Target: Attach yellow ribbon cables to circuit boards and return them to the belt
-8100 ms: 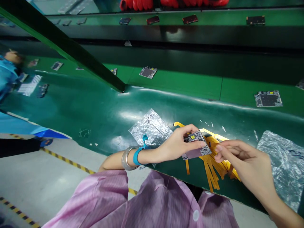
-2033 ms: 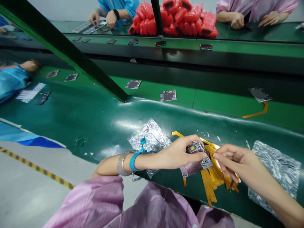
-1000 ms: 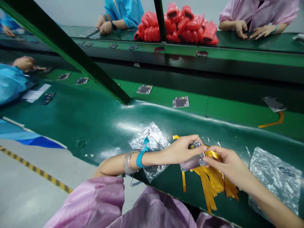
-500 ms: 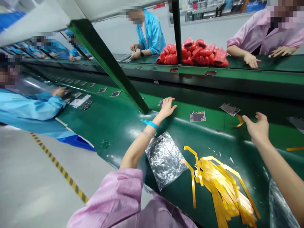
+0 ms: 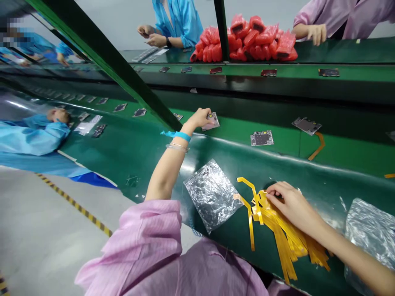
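Note:
My left hand [image 5: 200, 118] reaches out to the green conveyor belt [image 5: 234, 137], its fingers closed on the edge of a circuit board [image 5: 213, 122]. Close to my body, my right hand [image 5: 285, 199] pinches the upper end of a yellow flex cable [image 5: 262, 196] at the pile of yellow flex cables [image 5: 282, 242]. To the right of the held board, another circuit board [image 5: 262, 138] lies flat on the belt. Farther right is a board [image 5: 307, 125] with a flex cable [image 5: 321, 146] trailing from its corner.
A clear plastic bag [image 5: 212, 197] lies left of the pile, a second bag [image 5: 370, 234] to its right. A slanted green post [image 5: 123, 74] crosses the left side. Red-wrapped parts [image 5: 247, 39] are heaped across the belt. Co-workers sit opposite, and a blue-sleeved person [image 5: 33, 133] works at left.
My right hand has come back from the belt to the flex cable pile and closed on a cable. My left hand has closed on a circuit board. The view has tilted down.

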A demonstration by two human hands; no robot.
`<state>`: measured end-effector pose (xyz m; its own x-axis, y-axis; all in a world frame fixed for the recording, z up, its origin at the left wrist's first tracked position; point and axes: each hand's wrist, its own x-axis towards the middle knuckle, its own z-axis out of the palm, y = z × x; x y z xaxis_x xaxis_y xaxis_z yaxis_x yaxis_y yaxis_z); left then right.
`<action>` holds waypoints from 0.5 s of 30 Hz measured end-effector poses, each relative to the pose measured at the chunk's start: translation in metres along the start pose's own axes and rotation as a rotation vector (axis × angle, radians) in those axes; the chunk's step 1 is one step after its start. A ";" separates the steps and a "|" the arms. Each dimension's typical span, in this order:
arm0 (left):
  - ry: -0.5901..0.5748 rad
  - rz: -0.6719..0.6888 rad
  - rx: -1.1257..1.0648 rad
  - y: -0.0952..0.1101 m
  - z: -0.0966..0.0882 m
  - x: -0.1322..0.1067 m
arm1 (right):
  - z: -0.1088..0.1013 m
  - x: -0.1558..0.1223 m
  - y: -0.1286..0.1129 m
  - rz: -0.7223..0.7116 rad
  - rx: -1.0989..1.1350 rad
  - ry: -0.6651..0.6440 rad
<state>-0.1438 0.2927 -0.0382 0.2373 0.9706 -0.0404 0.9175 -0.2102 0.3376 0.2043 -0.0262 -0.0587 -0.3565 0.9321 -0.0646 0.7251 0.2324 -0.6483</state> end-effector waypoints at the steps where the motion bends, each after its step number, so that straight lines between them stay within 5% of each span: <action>1: 0.039 0.022 -0.023 0.008 0.001 -0.005 | 0.005 0.003 -0.004 -0.019 -0.029 -0.001; 5: 0.205 0.130 -0.169 0.056 0.009 -0.039 | 0.026 0.036 -0.019 -0.070 -0.105 0.019; 7: 0.274 0.228 -0.436 0.083 0.012 -0.062 | 0.035 0.058 -0.027 -0.081 -0.132 0.013; 11: 0.175 0.325 -0.688 0.119 0.012 -0.113 | 0.044 0.085 -0.037 -0.090 -0.200 -0.027; 15: 0.085 0.300 -0.737 0.127 0.011 -0.156 | 0.044 0.089 -0.036 -0.093 -0.230 -0.065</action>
<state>-0.0608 0.1138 0.0004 0.3884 0.8966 0.2128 0.3641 -0.3615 0.8584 0.1201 0.0363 -0.0745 -0.4593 0.8858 -0.0662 0.8000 0.3801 -0.4642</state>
